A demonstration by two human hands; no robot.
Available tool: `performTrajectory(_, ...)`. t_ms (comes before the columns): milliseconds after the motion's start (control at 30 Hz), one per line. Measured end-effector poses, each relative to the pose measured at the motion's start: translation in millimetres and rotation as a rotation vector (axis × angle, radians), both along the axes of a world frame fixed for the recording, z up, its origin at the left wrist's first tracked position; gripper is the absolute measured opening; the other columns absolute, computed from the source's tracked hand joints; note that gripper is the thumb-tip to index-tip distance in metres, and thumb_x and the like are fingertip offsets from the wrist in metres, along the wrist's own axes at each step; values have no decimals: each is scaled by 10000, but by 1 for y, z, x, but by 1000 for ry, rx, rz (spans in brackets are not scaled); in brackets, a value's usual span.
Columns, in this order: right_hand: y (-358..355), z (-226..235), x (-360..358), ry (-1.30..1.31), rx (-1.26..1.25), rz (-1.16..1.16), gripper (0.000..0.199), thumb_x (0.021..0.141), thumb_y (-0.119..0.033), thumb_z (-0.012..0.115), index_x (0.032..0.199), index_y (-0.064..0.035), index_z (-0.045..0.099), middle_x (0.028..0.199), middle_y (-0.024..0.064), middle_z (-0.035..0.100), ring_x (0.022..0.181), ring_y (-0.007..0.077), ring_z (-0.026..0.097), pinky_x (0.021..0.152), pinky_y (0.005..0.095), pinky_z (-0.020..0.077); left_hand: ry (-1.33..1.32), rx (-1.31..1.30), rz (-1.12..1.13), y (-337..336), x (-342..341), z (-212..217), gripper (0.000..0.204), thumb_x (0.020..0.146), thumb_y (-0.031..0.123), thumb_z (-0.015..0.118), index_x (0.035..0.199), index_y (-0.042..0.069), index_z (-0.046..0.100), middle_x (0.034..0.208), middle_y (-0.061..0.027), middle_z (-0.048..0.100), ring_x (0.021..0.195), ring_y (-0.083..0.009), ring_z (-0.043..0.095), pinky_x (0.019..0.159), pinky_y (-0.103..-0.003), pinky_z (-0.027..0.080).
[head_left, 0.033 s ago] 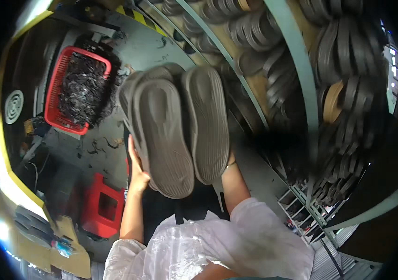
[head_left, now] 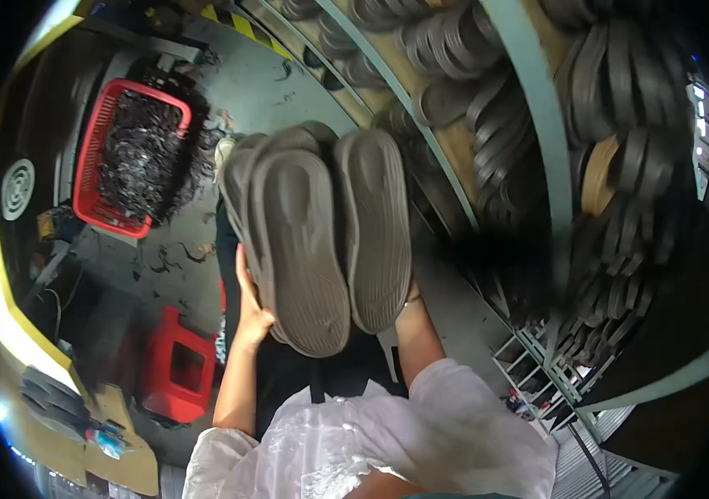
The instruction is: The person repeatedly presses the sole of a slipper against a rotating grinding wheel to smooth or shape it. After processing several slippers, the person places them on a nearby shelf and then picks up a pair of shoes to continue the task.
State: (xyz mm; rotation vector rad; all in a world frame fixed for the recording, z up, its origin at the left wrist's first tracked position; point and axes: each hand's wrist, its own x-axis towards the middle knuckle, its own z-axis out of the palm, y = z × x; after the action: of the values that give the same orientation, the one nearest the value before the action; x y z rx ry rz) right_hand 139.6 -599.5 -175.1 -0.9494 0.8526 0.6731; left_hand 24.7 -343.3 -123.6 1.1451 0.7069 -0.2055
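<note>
As I look down past my white sleeves, these lines tell what I see, each placed against the stack of soles.

Stack of soles: grey-brown shoe soles (head_left: 321, 241), several of them, tread side up towards me, held in front of my chest with their toes pointing away from me.
Left hand: my left hand (head_left: 253, 312) is cupped against the left edge of the stack, near the heel end, fingers curled under it and thumb lying along the side.
Right hand: my right hand (head_left: 408, 293) is almost wholly hidden behind the right side of the stack; only the wrist shows at the heel end, so I cannot tell how its fingers lie.
Rack: a rack (head_left: 529, 108) with pale green bars stands beyond and to the right of the stack, packed with rows of dark soles.
Red basket: a red basket (head_left: 93, 166) of dark scraps sits on the floor, well to the left of the stack.
Red stool: a red stool (head_left: 173, 366) stands on the floor below and left of the stack, near my left forearm.
Floor: grey floor (head_left: 263, 91) shows beyond the toe end of the stack, with scraps scattered on it.
</note>
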Motion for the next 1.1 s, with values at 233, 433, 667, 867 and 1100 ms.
performTrajectory(233,-149,-30,-96,119,-281,-204,546,825,-489,444,1168,-68,501,1199,109,512,1052,271,512,919,413,412,-47,-122,-318,-133,-7,-60,1329,475,587,778,1400,56,-15,1439,-189,74,1333,-323,76,1073,-413,103)
performTrajectory(433,-211,-56,-114,109,-409,-307,538,820,-486,446,1150,-66,513,1187,111,519,1045,269,517,916,410,414,-132,-139,-664,-210,45,-113,1315,443,452,838,1403,114,5,1332,-260,209,1264,-413,190,1036,-473,205)
performTrajectory(667,-225,-66,-137,126,-479,-365,530,815,-483,448,1130,-64,528,1174,114,528,1037,265,522,913,406,416,-123,-142,-900,-251,70,-140,1358,428,385,861,1390,148,-67,1317,-248,209,1236,-407,222,1025,-456,248)
performTrajectory(867,-229,-67,-138,117,-522,-385,524,811,-481,450,1112,-61,541,1162,116,535,1030,263,527,910,402,418,-119,-149,-794,-263,63,-158,1355,429,370,864,1389,152,-68,1260,-236,254,1207,-400,247,1011,-456,258)
performTrajectory(1100,-244,-79,-106,44,-536,-457,517,805,-478,452,1091,-59,555,1149,119,543,1022,259,532,906,398,420,-122,-72,-827,-260,107,-145,1280,453,410,839,1409,143,31,1246,-248,307,1181,-418,311,990,-436,284)
